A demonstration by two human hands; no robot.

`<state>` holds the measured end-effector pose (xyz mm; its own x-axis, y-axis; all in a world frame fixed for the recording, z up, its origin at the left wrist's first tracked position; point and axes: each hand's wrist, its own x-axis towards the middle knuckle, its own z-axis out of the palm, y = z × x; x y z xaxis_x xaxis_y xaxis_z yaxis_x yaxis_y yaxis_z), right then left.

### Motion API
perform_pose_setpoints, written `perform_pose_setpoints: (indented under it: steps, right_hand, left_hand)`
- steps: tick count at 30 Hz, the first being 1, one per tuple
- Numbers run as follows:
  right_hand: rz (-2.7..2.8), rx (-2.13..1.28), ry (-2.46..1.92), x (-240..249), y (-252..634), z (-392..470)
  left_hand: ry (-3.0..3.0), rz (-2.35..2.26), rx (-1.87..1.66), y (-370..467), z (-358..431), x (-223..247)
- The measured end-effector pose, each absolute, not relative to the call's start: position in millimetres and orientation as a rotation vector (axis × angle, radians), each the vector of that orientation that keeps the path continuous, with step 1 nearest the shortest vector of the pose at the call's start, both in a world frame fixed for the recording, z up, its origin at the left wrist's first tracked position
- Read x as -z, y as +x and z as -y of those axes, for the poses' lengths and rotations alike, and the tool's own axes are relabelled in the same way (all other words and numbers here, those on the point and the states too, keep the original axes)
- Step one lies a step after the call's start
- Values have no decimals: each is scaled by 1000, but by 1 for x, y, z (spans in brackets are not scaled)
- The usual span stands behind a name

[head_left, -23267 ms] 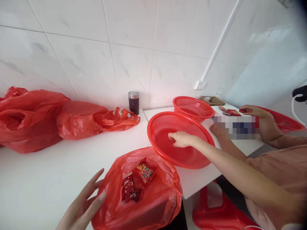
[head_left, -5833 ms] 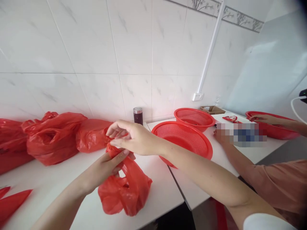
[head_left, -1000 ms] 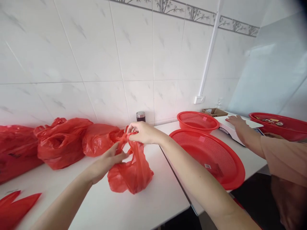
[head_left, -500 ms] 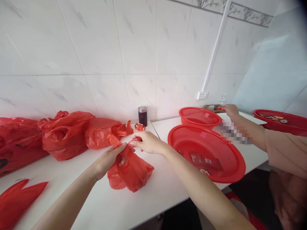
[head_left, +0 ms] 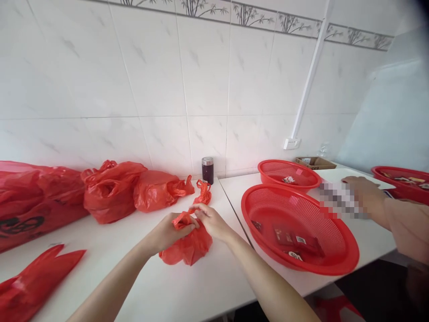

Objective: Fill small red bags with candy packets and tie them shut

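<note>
The right hand (head_left: 212, 222) is closer to the left hand (head_left: 167, 232) than earlier. The left pinches the top of the bag (head_left: 187, 248), on the table (head_left: 221, 273); we cannot tell whether the right grips. Hard pulling could, we judge, tear the bag.

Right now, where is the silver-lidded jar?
In the head view, the dark jar stands by the tiled wall, just left of centre, with the far red basket to its right.

We face a white, grey-veined tile wall (head_left: 157, 80) with a bamboo-patterned border (head_left: 256, 16), a conduit (head_left: 312, 67) running to a socket (head_left: 291, 143), above a white bench (head_left: 167, 295).
</note>
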<state>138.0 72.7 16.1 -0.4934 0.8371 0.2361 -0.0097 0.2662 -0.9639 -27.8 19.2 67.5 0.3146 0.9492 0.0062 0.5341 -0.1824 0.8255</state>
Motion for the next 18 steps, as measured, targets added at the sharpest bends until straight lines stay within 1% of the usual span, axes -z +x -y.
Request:
perform_pose_setpoints:
  steps: [5, 13, 16, 18]
  right_hand:
    - [1566, -1644, -593, -2, 139, -66]
    - [1245, -1880, -484, 11, 134, -50]
    - [1343, -1875, -535, 8, 132, -48]
    - [1487, -1750, -579, 2, 133, -49]
  left_hand:
    - [1927, -1242, -814, -29, -18, -60]
    - [2013, -1534, -1183, -22, -20, -27]
    - [1998, -1535, -1209, -21, -16, -19]
    - [1966, -1545, -1196, -22, -13, -17]
